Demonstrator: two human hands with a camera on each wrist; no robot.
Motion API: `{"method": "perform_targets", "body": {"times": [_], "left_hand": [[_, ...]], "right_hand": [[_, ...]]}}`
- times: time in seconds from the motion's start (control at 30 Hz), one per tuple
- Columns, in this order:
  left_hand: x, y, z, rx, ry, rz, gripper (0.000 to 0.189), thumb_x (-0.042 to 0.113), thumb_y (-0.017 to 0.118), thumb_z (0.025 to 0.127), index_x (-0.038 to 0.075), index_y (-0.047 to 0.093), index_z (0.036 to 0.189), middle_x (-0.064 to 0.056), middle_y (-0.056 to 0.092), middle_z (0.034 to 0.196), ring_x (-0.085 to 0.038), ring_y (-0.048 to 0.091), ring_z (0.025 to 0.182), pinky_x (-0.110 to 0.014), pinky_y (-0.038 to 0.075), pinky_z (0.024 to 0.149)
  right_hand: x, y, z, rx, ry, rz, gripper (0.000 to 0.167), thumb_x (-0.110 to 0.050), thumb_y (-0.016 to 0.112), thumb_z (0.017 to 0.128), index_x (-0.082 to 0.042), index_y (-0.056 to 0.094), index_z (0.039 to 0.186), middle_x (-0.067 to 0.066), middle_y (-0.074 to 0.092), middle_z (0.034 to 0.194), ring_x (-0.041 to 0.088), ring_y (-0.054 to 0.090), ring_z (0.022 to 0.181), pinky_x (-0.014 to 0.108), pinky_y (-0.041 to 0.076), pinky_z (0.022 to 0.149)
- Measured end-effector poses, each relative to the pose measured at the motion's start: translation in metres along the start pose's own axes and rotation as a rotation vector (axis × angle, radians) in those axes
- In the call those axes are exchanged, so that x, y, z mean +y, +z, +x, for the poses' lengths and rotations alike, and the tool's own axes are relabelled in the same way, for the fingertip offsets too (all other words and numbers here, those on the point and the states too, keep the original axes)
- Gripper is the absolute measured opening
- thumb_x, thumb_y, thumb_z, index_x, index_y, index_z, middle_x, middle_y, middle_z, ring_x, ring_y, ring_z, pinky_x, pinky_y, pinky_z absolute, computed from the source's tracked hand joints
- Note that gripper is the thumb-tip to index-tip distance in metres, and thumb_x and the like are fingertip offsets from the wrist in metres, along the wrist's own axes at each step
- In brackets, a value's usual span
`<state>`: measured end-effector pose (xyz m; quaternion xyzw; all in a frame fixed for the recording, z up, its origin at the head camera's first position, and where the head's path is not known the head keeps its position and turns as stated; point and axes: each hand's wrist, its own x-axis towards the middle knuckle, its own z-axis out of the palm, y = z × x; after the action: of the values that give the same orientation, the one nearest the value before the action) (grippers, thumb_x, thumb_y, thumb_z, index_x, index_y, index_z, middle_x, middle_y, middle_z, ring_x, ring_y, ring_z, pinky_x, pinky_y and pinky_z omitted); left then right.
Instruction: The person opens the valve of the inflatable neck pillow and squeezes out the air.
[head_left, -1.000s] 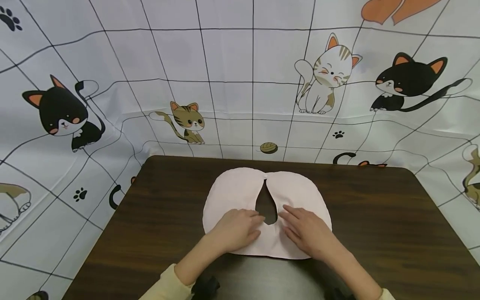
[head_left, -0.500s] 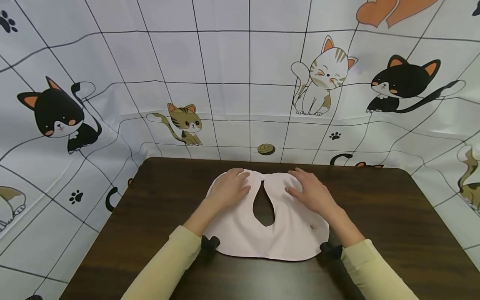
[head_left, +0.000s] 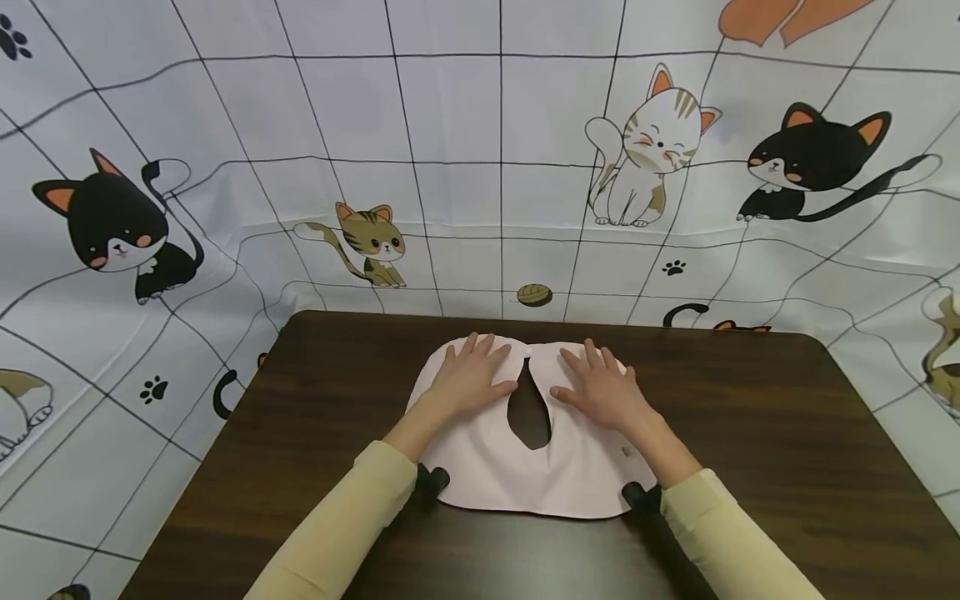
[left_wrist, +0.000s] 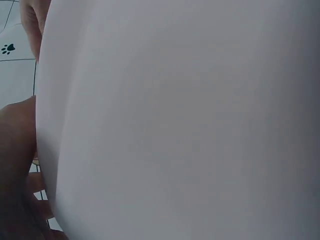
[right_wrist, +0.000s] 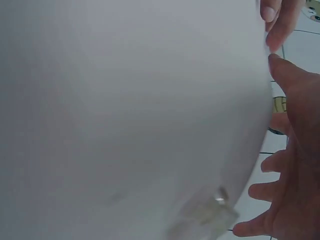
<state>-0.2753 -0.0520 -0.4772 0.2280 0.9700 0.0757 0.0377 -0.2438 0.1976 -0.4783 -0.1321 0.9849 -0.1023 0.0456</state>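
A pale pink bib [head_left: 540, 479] with a teardrop-shaped neck opening lies spread on the dark wooden table [head_left: 750, 450], its two upper lobes meeting at the top. My left hand [head_left: 468, 377] rests on the upper left lobe with fingers spread. My right hand [head_left: 606, 390] lies likewise on the upper right lobe, fingers apart. Neither hand grips the cloth. Close up, the bib's fabric [left_wrist: 165, 120] fills most of the left wrist view. In the right wrist view a small shiny fastener [right_wrist: 221, 199] sits by a blurred pale patch near the edge.
A white grid-lined curtain [head_left: 465, 108] printed with cartoon cats hangs behind and beside the table. Dark wrist-camera mounts [head_left: 641, 497] sit under both forearms, over the bib's lower corners.
Both hands have moved from beside the neck opening up to the upper lobes, and their fingers have spread. The bib has stayed in about the same place.
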Motion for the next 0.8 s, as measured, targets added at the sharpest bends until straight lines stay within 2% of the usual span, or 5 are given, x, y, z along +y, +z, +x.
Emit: {"method": "perform_targets", "body": {"times": [0.27,0.8], "left_hand": [[0.000,0.007,0.000,-0.042,-0.017,0.020,0.066,0.057,0.053,0.102,0.024,0.043,0.158,-0.012,0.034,0.164,-0.041,0.025,0.151,-0.070,0.025,0.112],[0.001,0.007,-0.001,-0.083,-0.021,-0.012,0.058,0.051,0.056,0.102,0.023,0.052,0.152,-0.010,0.041,0.159,-0.040,0.026,0.151,-0.071,0.027,0.109]], "right_hand": [[0.001,0.011,-0.003,-0.078,0.013,0.071,0.076,-0.055,0.059,0.100,-0.015,0.037,0.161,0.032,0.021,0.163,0.055,0.022,0.147,0.082,0.020,0.104],[0.001,0.020,-0.002,-0.103,0.041,-0.005,0.070,-0.056,0.053,0.102,-0.018,0.039,0.159,0.029,0.026,0.162,0.053,0.022,0.148,0.084,0.020,0.102]]}}
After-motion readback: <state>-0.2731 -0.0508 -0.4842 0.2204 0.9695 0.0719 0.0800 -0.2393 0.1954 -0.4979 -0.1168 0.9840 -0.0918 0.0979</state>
